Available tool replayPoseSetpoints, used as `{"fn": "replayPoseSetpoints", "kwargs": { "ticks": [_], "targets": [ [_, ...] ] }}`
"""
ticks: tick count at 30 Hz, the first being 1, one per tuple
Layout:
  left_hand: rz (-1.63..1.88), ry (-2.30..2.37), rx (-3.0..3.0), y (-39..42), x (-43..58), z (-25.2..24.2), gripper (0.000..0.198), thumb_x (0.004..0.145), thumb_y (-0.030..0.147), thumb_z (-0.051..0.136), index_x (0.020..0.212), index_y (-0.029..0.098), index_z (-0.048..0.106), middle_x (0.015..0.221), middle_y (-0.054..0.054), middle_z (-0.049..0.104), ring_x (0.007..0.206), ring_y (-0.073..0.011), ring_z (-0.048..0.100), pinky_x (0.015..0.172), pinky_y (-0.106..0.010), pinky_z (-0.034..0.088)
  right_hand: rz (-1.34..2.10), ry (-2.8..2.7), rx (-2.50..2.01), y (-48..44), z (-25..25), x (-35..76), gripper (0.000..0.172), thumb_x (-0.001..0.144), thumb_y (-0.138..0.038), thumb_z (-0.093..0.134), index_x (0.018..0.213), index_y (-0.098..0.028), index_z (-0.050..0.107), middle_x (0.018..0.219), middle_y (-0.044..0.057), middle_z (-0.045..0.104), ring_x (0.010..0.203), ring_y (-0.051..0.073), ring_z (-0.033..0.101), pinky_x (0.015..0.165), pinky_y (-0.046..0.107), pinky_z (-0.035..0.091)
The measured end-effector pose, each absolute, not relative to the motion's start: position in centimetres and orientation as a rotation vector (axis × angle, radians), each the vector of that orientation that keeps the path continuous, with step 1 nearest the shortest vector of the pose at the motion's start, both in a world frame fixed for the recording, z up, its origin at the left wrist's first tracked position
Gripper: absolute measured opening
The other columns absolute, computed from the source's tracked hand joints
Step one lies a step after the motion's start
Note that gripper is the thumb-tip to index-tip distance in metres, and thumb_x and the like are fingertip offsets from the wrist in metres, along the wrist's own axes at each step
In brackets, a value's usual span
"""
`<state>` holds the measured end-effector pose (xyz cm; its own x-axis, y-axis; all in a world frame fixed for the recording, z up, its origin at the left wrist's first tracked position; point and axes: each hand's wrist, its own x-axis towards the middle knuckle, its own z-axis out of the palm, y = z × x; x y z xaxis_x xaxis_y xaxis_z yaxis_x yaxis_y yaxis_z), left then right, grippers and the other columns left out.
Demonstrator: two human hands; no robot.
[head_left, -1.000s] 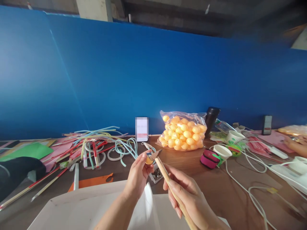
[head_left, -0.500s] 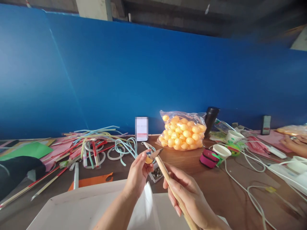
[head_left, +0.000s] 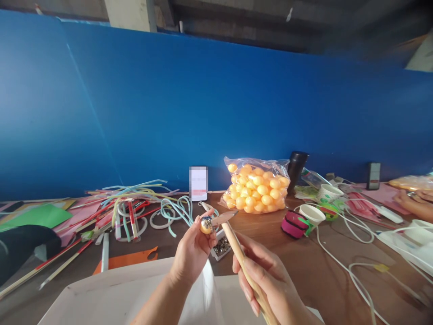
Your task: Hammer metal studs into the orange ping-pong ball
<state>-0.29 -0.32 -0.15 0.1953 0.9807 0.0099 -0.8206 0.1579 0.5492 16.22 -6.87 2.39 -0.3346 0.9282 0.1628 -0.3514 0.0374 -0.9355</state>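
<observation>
Between the thumb and fingers of my left hand (head_left: 193, 246) is a small round piece (head_left: 206, 228), yellow-orange below and shiny silver on top. My right hand (head_left: 264, 275) is wrapped round the wooden handle of a hammer (head_left: 241, 257), whose metal head tapers to a point on the right. The other end of the head reaches the round piece; where one stops and the other starts I cannot tell. Just beyond both hands, a small white box (head_left: 221, 246) of tiny shiny metal pieces is partly hidden by my fingers.
A clear bag of orange balls (head_left: 257, 185) stands behind the hands. Sticks and tubes (head_left: 131, 207) lie heaped at the left. Paper cups (head_left: 313, 213), a magenta pouch (head_left: 294, 224) and white cables (head_left: 355, 280) are to the right. White board (head_left: 111, 289) lies under my forearms. Another person's hand (head_left: 411, 198) shows far right.
My left hand has turned a little and shifted slightly left, so more of the shiny silver side faces me. The hammer's head has swung slightly; both hands keep their hold.
</observation>
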Motion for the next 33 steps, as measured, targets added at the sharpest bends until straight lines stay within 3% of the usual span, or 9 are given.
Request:
{"fn": "replayPoseSetpoints", "kwargs": {
  "ticks": [9, 33],
  "targets": [
    [1.377, 0.498, 0.564, -0.34, -0.07, -0.3, 0.037, 0.086, 0.033, 0.059, 0.117, 0.011, 0.062, 0.083, -0.006, 0.06, 0.066, -0.0108, 0.053, 0.061, -0.024, 0.049, 1.526, -1.291, -0.78, -6.84, 2.44, 16.14, 0.043, 0.091, -0.04, 0.057, 0.133, -0.029, 0.054, 0.082, 0.002, 0.054, 0.044, 0.004, 0.043, 0.034, 0.015, 0.035],
    [1.405, 0.613, 0.591, -0.13, 0.17, -0.28, 0.041, 0.083, 0.037, 0.063, 0.114, 0.01, 0.062, 0.079, -0.005, 0.058, 0.061, -0.0096, 0.051, 0.055, -0.023, 0.046, 1.505, -1.29, -0.811, -6.51, 2.23, 16.09, 0.044, 0.091, -0.041, 0.058, 0.133, -0.028, 0.055, 0.081, 0.002, 0.055, 0.043, 0.004, 0.043, 0.033, 0.015, 0.035]
  ]
}}
